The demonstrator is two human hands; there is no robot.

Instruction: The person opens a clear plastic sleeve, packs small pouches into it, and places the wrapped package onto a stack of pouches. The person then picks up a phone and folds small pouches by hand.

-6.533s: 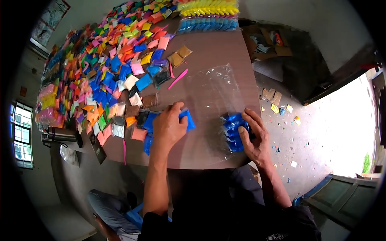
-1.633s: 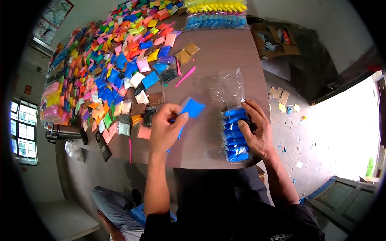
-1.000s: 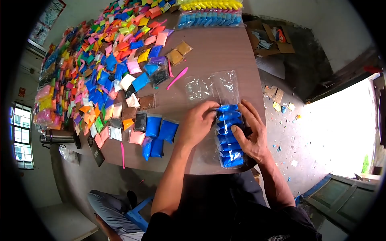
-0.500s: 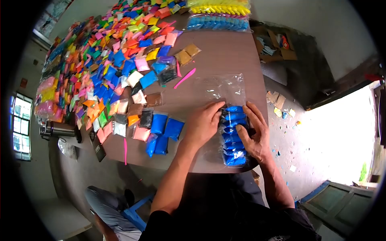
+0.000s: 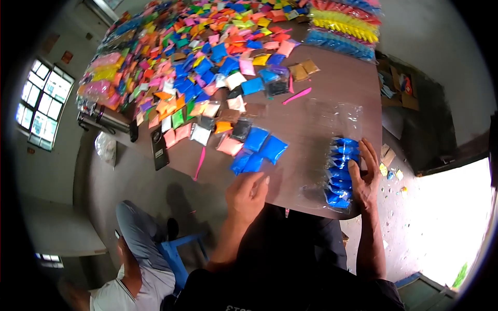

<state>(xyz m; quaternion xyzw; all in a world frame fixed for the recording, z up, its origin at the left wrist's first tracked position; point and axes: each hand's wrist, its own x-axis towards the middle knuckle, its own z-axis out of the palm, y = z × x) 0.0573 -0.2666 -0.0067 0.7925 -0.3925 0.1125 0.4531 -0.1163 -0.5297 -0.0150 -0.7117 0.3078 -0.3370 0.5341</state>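
Note:
A row of blue packets (image 5: pixel 342 173) lies overlapped in a clear plastic bag (image 5: pixel 346 116) at the table's right front corner. My right hand (image 5: pixel 367 176) rests along the row's right side, thumb on the packets and fingers stretched out. Over the table's front edge is my left hand (image 5: pixel 247 197), slightly blurred, fingers loosely curled and apart, nothing visible in it. Just beyond it, several loose blue packets (image 5: pixel 273 149) sit in a small cluster. A pink plastic stick (image 5: pixel 199 164) lies left of them, and a pink plastic knife (image 5: pixel 297 96) farther back.
A large heap of coloured packets (image 5: pixel 207 44) covers the table's left and back. Bagged rows of packets (image 5: pixel 345 26) lie at the back right. A phone (image 5: pixel 159 149) and a metal flask (image 5: pixel 110 120) are at the left edge. Another person (image 5: pixel 140 264) sits at lower left.
My left hand has left the bagged row and moved left toward the loose blue packets. My right hand stays at the row. The camera view has turned left.

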